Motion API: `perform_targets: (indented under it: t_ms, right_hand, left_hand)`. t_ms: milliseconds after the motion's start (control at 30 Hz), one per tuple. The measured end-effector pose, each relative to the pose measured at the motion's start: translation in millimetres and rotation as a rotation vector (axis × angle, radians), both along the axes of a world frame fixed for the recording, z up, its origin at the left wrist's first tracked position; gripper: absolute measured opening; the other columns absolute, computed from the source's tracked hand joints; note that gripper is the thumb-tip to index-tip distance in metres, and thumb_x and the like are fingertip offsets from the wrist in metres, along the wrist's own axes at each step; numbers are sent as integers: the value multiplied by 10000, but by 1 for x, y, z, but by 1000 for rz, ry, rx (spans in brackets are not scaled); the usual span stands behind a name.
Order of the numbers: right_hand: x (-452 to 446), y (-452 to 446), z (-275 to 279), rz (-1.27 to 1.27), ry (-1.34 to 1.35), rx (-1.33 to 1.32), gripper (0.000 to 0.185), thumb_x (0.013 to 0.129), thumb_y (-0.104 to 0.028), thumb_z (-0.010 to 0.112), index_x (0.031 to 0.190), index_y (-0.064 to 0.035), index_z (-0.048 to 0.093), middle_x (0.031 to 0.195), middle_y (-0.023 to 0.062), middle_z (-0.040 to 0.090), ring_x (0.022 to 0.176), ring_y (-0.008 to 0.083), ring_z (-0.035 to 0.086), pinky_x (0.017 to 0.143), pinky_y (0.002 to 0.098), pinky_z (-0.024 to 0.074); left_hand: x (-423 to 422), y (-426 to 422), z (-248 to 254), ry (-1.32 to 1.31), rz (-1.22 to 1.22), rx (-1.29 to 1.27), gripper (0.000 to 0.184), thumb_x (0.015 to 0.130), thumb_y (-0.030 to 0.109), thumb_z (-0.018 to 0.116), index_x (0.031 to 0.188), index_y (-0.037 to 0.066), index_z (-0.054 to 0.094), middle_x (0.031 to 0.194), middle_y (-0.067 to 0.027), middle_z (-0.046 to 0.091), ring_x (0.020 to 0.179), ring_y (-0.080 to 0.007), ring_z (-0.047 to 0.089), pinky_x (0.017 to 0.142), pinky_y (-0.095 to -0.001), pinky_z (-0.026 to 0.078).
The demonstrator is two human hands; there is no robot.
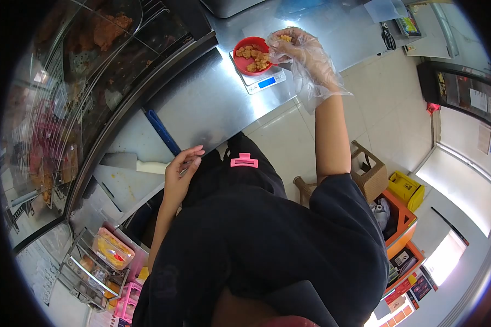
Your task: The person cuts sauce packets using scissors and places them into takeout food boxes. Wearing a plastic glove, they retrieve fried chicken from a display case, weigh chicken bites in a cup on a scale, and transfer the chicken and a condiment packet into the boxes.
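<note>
My right hand [303, 46], in a loose clear plastic glove, pinches a small golden piece of fried chicken [286, 38] at the right rim of a red bowl [244, 43]. Inside the bowl lie several more fried chicken pieces [258, 62]. The bowl rests on a flat digital scale [249, 80] with a lit blue display; its digits are too small to read. My left hand [181, 170] is bare and hangs at the counter's near edge, thumb and fingers apart, holding nothing. Close to it is the white handle of a cleaver [120, 160], which lies on a cutting board [128, 188].
A glass display case [120, 87] with fried food stands at the left. The steel counter [196, 92] runs along the front, with a blue-handled item [162, 132] lying on it. Black scissors [388, 37] are at the far right end. A woven stool [372, 174] stands on the floor.
</note>
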State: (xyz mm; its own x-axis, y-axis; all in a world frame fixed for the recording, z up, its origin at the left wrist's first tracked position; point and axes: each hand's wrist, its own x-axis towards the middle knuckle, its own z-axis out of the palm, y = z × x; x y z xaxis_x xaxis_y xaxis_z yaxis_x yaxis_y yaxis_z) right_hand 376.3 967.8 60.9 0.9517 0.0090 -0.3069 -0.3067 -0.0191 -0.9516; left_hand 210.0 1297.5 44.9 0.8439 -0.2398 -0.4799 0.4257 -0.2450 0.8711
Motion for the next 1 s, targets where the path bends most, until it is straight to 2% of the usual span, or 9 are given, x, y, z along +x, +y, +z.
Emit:
perform_targets:
  t_ms: [200, 500, 600, 700, 800, 1000]
  right_hand:
    - [-5, 2, -3, -3, 13, 162, 436, 774, -275, 716, 1075, 12, 583, 874, 110, 655, 810, 165, 662, 700, 278, 518]
    - [-4, 7, -3, 24, 3, 75, 441, 776, -277, 715, 1079, 18, 591, 885, 124, 660, 806, 159, 661, 710, 288, 525]
    - [-5, 12, 2, 20, 31, 111, 456, 753, -246, 735, 1071, 42, 580, 936, 152, 649, 828, 194, 663, 798, 282, 519]
    - [-3, 17, 4, 38, 12, 40, 393, 753, -176, 726, 1045, 47, 587, 933, 150, 648, 808, 188, 655, 787, 284, 513]
    - [5, 20, -7, 53, -44, -303, 295, 743, -103, 722, 978, 35, 611, 886, 136, 657, 784, 183, 651, 756, 281, 516]
    - [8, 33, 1, 51, -62, -481, 157, 717, -68, 738, 821, -1, 641, 777, 112, 662, 752, 181, 650, 708, 278, 525]
  left_hand:
    - [0, -2, -1, -5, 2, 1, 292, 896, 122, 568, 1175, 40, 577, 1082, -75, 634, 994, -136, 572, 877, -279, 429]
    - [-3, -2, 0, -20, 0, 7, 294, 898, 136, 569, 1176, 41, 578, 1084, -80, 633, 996, -145, 573, 884, -292, 431]
    - [-4, -3, 2, -10, 4, 12, 296, 898, 146, 573, 1176, 45, 580, 1083, -81, 633, 999, -148, 573, 890, -298, 429]
    - [-6, -3, 3, -10, 14, 8, 296, 897, 152, 576, 1176, 51, 582, 1084, -80, 633, 1000, -148, 572, 894, -298, 426]
    - [-8, -2, 4, -3, 26, 9, 297, 896, 152, 576, 1177, 55, 582, 1088, -77, 632, 1003, -147, 571, 896, -296, 423]
    - [-12, 2, 2, -6, 58, -7, 296, 897, 149, 573, 1177, 54, 581, 1089, -73, 632, 1017, -146, 569, 901, -290, 418]
